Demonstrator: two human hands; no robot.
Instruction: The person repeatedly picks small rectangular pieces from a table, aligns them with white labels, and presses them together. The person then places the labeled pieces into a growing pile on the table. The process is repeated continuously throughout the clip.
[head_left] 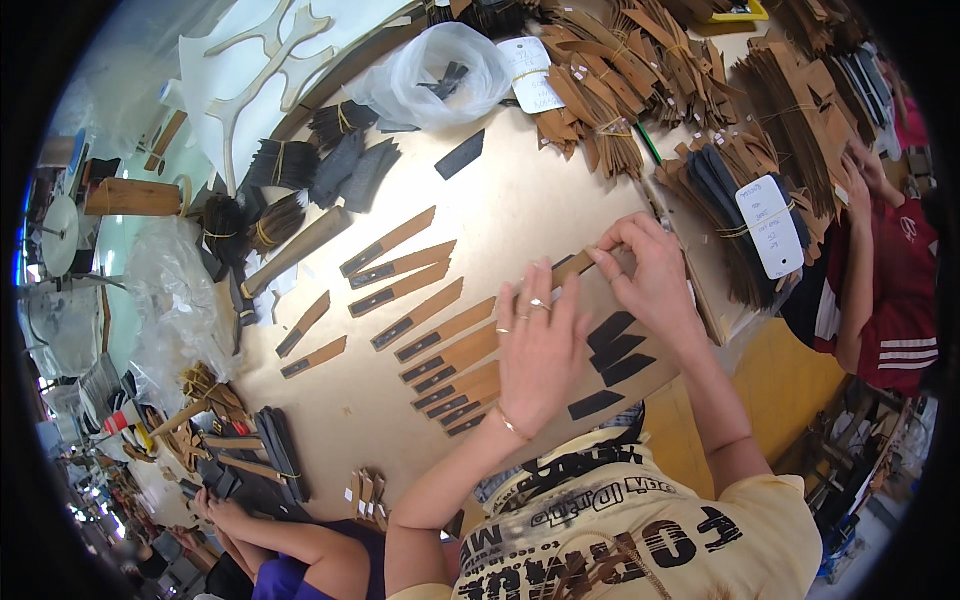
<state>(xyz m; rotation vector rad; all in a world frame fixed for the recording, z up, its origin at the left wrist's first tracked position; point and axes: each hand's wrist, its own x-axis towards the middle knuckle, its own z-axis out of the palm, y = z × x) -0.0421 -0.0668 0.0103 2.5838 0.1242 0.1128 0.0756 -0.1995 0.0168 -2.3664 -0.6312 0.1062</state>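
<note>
Presently, a brown strip is pinched endwise by the right hand, while the left hand is laid flat, fingers spread, just beside it.

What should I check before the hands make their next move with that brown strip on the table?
1. Right hand has its fingertips on the brown strip: ok.
2. Left hand lies flat on the table, fingers spread beside the strip: ok.
3. Whether the strip is lifted or lying on the table: cannot tell, the hands cover it.
4. Row of finished brown strips lies fanned and overlapping left of the left hand: ok.
5. Loose black pieces lie under the right wrist, close to the table edge: not ok.
6. Another person's hands stay on the far bundles, apart: ok.
</note>
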